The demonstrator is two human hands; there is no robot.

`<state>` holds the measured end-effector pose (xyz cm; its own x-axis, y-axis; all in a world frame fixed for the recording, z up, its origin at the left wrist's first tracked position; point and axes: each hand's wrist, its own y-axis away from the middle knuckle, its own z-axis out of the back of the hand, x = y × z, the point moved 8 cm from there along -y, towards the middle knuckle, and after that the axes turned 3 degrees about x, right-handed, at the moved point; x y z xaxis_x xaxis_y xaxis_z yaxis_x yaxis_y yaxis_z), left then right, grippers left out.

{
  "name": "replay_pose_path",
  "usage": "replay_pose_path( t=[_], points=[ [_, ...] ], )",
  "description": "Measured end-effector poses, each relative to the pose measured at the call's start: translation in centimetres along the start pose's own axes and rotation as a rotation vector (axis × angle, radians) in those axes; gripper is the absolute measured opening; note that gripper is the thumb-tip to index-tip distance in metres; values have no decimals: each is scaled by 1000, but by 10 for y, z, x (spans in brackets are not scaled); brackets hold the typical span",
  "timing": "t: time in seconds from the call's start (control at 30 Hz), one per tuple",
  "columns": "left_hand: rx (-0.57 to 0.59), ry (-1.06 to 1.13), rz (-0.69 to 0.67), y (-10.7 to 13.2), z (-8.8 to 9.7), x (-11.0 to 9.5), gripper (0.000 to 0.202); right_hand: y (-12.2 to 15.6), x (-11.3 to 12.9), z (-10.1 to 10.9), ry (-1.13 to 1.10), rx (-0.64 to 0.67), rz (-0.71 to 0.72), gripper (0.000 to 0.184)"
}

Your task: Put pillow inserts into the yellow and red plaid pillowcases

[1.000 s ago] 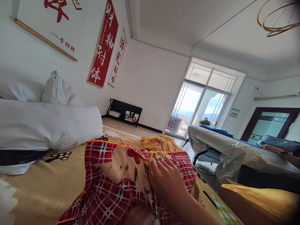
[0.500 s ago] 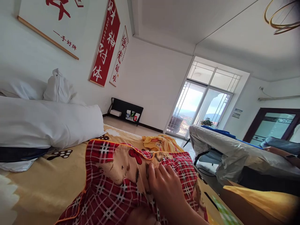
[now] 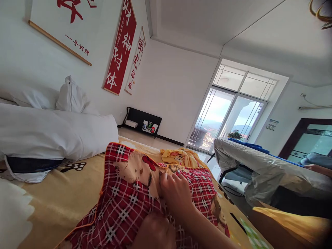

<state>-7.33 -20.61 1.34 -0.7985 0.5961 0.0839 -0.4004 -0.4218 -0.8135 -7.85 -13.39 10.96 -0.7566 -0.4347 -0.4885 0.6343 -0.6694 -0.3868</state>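
A red plaid cloth [image 3: 124, 204] with a yellow cartoon print lies bunched on the yellow bed sheet [image 3: 59, 197] in front of me. My right hand [image 3: 175, 190] rests on the middle of the cloth, fingers curled and pinching a fold of it. My left hand [image 3: 153, 233] shows at the bottom edge, blurred, lying on the near part of the same cloth with its fingers out of sight. A crumpled yellow cloth [image 3: 181, 157] sits just beyond the plaid one at the bed's far edge.
A white duvet [image 3: 57, 133] and white pillows [image 3: 70, 98] are piled on the left of the bed. To the right stands a covered table [image 3: 259, 173], with another person's arm [image 3: 317, 168] behind it. A low black shelf [image 3: 142, 122] stands against the far wall, beside glass doors [image 3: 225, 121].
My right hand's fingers have curled tighter and drawn the cloth into a fold. My left hand has risen further into view at the bottom. The view shifted slightly.
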Motion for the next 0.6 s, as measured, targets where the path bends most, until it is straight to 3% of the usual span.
replay_pose_path(
  t=[0.07,0.17,0.27,0.33,0.43,0.5,0.6],
  points=[
    [-1,-29,-4,0,-4,4,12,-5,0,-1,-44,-8,-25,21],
    [-69,-114,-22,-5,1,7,22,-11,-2,-2,-97,-78,-69,18],
    [-159,-162,-1,-20,31,26,28,-15,-18,5,-139,-198,-113,19],
    [-203,-209,167,-31,65,63,35,-14,-45,12,-186,-275,-169,25],
    [-220,-347,617,-27,111,133,40,-5,-106,3,-230,-370,-293,33],
    [-147,-338,688,-19,112,155,45,8,-145,-31,-221,-368,-361,35],
    [137,-187,557,9,61,160,56,49,-182,-133,-300,-174,-453,45]
  ],
)
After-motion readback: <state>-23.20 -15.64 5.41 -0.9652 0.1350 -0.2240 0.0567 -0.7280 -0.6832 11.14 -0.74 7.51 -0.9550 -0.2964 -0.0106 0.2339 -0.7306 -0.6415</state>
